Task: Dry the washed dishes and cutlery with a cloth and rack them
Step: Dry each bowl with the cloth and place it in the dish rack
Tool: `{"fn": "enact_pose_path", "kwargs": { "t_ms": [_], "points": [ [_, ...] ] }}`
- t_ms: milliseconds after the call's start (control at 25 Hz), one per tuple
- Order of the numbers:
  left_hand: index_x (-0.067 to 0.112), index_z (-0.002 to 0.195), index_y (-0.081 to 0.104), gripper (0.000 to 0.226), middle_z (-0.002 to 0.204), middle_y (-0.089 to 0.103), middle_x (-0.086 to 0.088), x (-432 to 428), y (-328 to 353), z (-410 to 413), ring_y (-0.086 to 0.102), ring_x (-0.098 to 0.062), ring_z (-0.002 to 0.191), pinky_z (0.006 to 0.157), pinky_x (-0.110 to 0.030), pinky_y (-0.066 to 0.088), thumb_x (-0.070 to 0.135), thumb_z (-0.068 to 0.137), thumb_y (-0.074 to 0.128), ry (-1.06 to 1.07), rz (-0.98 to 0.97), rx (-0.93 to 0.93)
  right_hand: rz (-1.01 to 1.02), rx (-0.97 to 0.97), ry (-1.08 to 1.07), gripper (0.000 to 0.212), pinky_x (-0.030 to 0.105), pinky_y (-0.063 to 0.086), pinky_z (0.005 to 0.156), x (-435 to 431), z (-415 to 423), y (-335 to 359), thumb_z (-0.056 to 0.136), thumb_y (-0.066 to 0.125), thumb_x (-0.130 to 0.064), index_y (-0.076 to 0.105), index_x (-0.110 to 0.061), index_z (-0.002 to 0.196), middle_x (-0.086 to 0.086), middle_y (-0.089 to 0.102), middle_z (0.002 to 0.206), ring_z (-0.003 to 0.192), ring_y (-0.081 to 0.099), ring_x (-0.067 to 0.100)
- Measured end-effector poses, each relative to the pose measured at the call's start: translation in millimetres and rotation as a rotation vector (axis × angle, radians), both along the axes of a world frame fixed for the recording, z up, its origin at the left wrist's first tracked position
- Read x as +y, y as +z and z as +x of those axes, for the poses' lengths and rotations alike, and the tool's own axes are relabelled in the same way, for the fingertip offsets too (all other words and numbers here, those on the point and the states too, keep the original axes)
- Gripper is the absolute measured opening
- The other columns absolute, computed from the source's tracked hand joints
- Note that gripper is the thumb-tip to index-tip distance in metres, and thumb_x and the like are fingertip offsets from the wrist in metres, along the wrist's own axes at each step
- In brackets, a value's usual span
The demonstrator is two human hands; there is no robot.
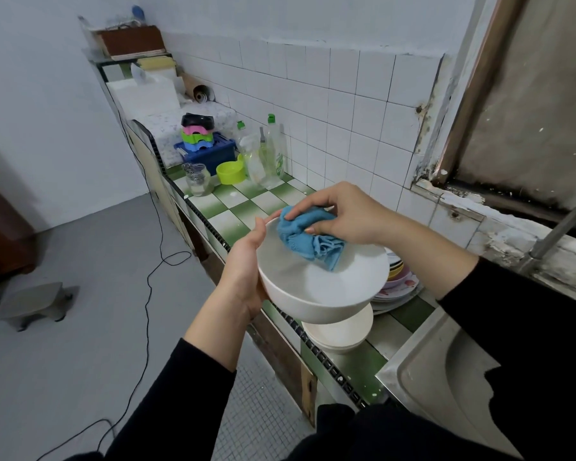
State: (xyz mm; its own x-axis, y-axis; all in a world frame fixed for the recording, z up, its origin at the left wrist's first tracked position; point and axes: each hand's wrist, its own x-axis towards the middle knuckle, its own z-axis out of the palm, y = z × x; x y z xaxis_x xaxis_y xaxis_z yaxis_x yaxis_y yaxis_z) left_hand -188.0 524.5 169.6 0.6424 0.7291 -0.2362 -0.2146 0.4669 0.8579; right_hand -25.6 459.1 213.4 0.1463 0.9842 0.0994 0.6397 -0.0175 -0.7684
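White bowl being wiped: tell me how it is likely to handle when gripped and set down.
The white bowl looks stiff and probably fairly light, since the left hand alone holds it tilted by its rim. Its smooth, glossy wall may be slippery if damp. Dropped on the tiled counter it might chip or crack.

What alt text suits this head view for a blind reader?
A left hand holds a white bowl while the right hand presses a blue cloth inside it, above stacked bowls and plates on a green-checked counter.
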Motion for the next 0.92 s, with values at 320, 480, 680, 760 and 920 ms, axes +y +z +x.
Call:
{"fn": "enact_pose_path", "kwargs": {
  "t_ms": [320,480,680,760,920],
  "points": [
    [0.017,0.125,0.058,0.041,0.111,0.070,-0.012,-7.9,-7.4,12.0,0.067,-0.029,0.096,0.086,-0.040,0.053,0.040,0.104,0.032,0.065,0.060,0.038,0.018,0.157,-0.228,0.034,0.021,0.055,0.078,6.2,-16.4,-11.0,0.080,0.071,0.002,0.075,-0.025,0.101,0.002,0.073,0.100,0.092,0.067,0.014],
    [0.025,0.117,0.061,0.034,0.120,0.067,-0.011,-0.8,-11.9,10.4,0.064,-0.030,0.109,0.096,-0.046,0.050,0.038,0.104,0.032,0.150,0.120,0.005,0.047,0.141,-0.441,0.032,0.026,0.054,0.086,5.9,-5.1,-20.9,0.078,0.074,-0.001,0.076,-0.026,0.098,-0.001,0.072,0.103,0.096,0.066,0.015],
    [0.024,0.116,0.063,0.033,0.121,0.065,-0.016,-4.6,-18.5,20.9,0.063,-0.034,0.111,0.102,-0.053,0.045,0.033,0.102,0.034,0.166,0.170,-0.042,0.003,0.441,-0.271,0.033,0.028,0.058,0.079,10.2,-35.2,-31.5,0.077,0.071,0.008,0.074,-0.019,0.095,0.006,0.072,0.089,0.082,0.068,0.017],
    [0.024,0.116,0.063,0.031,0.125,0.063,-0.017,-1.4,-19.1,19.9,0.062,-0.036,0.113,0.102,-0.055,0.045,0.035,0.099,0.039,0.155,0.186,-0.058,0.027,0.603,-0.375,0.032,0.028,0.059,0.073,11.8,-31.3,-35.6,0.079,0.068,0.011,0.073,-0.020,0.089,0.007,0.071,0.086,0.078,0.069,0.020],
    [0.024,0.117,0.063,0.033,0.120,0.066,-0.017,-4.2,-19.9,21.6,0.064,-0.035,0.110,0.101,-0.054,0.046,0.032,0.103,0.035,0.169,0.203,-0.020,0.075,0.728,-0.386,0.033,0.033,0.059,0.078,14.6,-33.2,-45.6,0.082,0.064,0.012,0.070,-0.019,0.092,0.012,0.071,0.094,0.083,0.069,0.024]
  ]
}}
